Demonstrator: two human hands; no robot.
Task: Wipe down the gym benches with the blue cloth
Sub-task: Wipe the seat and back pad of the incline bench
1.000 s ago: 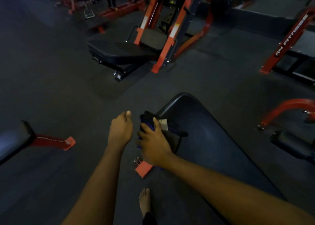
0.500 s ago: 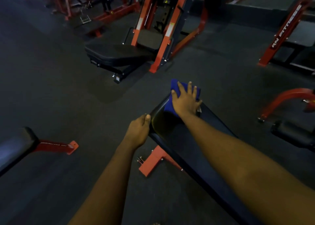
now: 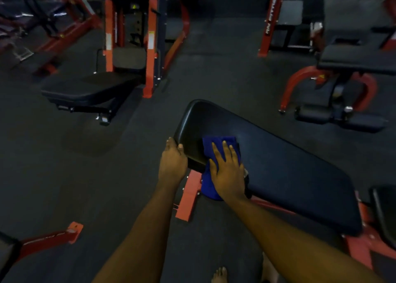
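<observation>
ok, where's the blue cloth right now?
Head view, centre: the blue cloth lies on the black bench pad near its far end, draping over the side, pressed under the right hand; the left hand grips the pad's edge just left of it.

We see the bench pad (image 3: pixel 278 164) at centre right as smooth black upholstery with a faint sheen near its upper end. The blue cloth (image 3: pixel 209 186) on it looks like soft, matt fabric. Below, the frame (image 3: pixel 188 197) is orange-painted metal. The floor (image 3: pixel 75 175) is matt, finely grained dark matting.
</observation>
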